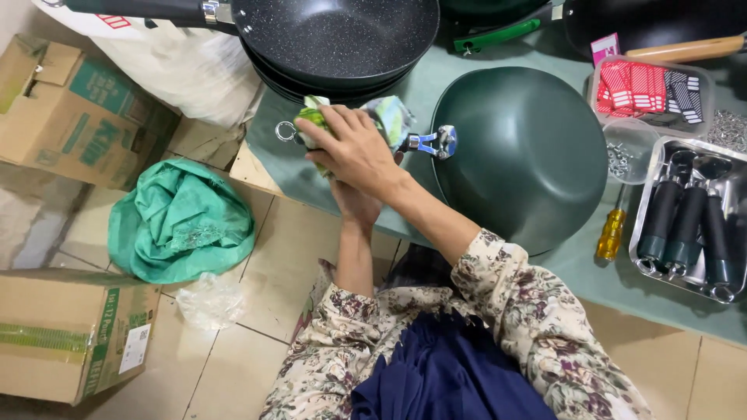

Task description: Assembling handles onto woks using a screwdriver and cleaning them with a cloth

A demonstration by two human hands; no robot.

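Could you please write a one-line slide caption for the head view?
Both hands wrap a green cloth around the handle of an upturned green wok.

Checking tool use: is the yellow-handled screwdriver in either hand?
No, the yellow-handled screwdriver lies untouched on the green mat, right of the upturned green pan.

A table covered in green cloth [591, 272] carries an upturned dark green wok [529, 155]. Right of the wok lie a yellow-handled screwdriver [611, 233] and a metal tray [652, 268] of handles; behind the wok, stacked black pans [342, 39].
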